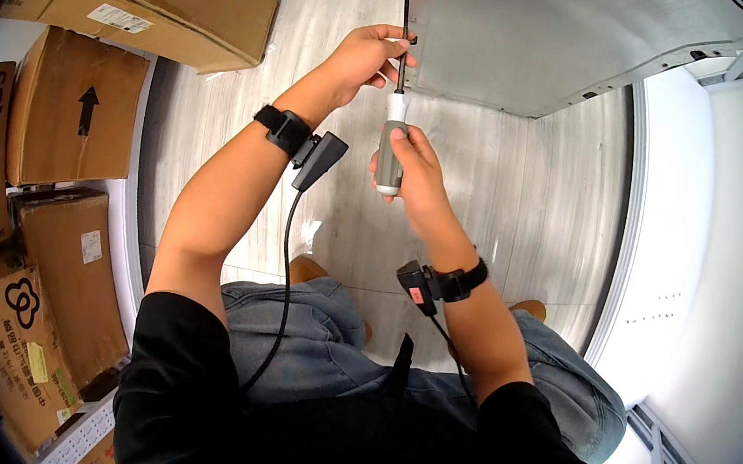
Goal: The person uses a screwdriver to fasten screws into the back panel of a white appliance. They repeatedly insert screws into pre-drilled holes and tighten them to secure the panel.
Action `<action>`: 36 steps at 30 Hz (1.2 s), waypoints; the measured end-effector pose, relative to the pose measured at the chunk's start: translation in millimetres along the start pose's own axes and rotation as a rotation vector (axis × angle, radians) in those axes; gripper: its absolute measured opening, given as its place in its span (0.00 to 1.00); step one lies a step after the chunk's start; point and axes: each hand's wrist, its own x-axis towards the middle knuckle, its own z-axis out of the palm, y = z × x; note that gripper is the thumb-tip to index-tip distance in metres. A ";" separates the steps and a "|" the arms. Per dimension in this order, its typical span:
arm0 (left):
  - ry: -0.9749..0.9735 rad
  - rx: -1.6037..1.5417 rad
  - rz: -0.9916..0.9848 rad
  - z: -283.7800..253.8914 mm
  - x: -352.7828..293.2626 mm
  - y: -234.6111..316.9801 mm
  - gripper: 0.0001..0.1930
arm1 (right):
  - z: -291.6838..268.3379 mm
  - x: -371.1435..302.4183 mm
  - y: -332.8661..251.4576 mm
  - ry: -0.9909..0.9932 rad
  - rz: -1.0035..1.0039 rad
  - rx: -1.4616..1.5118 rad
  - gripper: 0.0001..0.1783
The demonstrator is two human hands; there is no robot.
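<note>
While the screwdriver (391, 145) is held upright, its grey-and-white handle is wrapped by the fingers (413, 144) of the right hand (412, 174), clenched around the grip. The dark shaft runs up from those fingers to the left edge of the grey metal panel (547, 39). Near that edge the shaft is pinched and steadied by the fingertips (393, 50) of the left hand (367, 53), closed lightly about it just above the handle's white collar. The tip itself is hidden beyond the upper fingers; whether it sits in a screw cannot be told.

Judgement for the step: the shaft is best kept in line with the fastener, steadied from above and turned from below, with pressure applied along the axis so the tip is not cammed out. The upper fingers are best kept loose enough for the shaft to spin.

Cardboard boxes (78, 109) are stacked well to the left of both hands, on the pale wood-look floor (217, 118).
</note>
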 end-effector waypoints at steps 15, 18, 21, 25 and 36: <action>0.007 0.060 0.099 4.7 0.1 3.0 0.16 | 0.0 -2.5 12.1 -0.013 -0.110 0.165 0.20; 0.035 0.061 0.110 9.7 -2.3 5.6 0.15 | -0.9 -3.5 11.2 -0.018 -0.114 0.168 0.20; 0.045 0.065 0.112 9.9 -2.4 6.1 0.14 | -1.5 -4.6 9.4 -0.025 -0.115 0.175 0.21; 0.061 0.063 0.112 11.5 -4.8 6.6 0.13 | -4.0 -5.3 8.1 -0.076 -0.081 0.257 0.22; 0.063 0.065 0.105 12.0 -7.4 8.0 0.13 | -5.8 -4.9 5.9 -0.013 -0.073 0.124 0.21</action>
